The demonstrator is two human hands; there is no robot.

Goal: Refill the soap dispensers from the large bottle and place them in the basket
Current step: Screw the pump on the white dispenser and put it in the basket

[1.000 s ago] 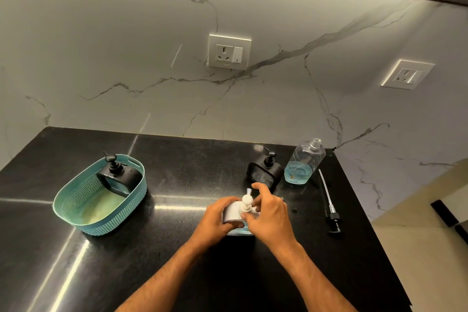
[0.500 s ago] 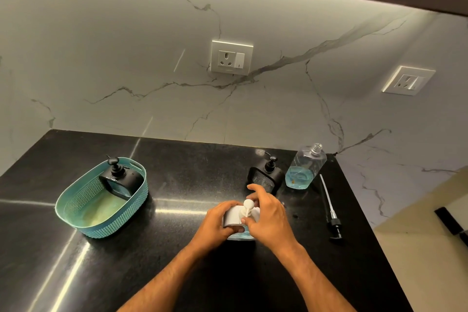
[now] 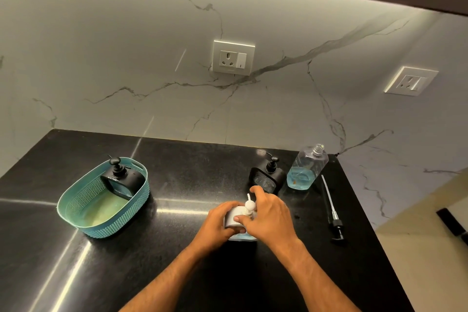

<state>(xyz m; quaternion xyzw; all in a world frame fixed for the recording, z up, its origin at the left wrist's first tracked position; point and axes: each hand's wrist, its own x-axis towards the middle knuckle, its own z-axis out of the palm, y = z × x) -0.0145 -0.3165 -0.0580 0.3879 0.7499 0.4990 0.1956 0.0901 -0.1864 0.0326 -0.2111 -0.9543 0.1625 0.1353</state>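
A white soap dispenser (image 3: 234, 218) stands on the black counter in the middle, blue liquid showing at its base. My left hand (image 3: 217, 225) grips its body from the left. My right hand (image 3: 271, 218) wraps its white pump head (image 3: 249, 206) from the right. A black dispenser (image 3: 122, 180) leans inside the teal basket (image 3: 83, 210) at the left. Another black dispenser (image 3: 268, 175) stands behind my hands. The large clear bottle (image 3: 305, 168), uncapped, with a little blue soap at its bottom, stands at the back right.
The large bottle's black pump with its long tube (image 3: 331, 208) lies on the black counter (image 3: 177, 172) near the right edge. The counter ends just right of that pump. A marble wall with two sockets rises behind.
My hands stay on the white dispenser; the right-hand fingers have shifted a little around the pump head. The camera view has tilted slightly.
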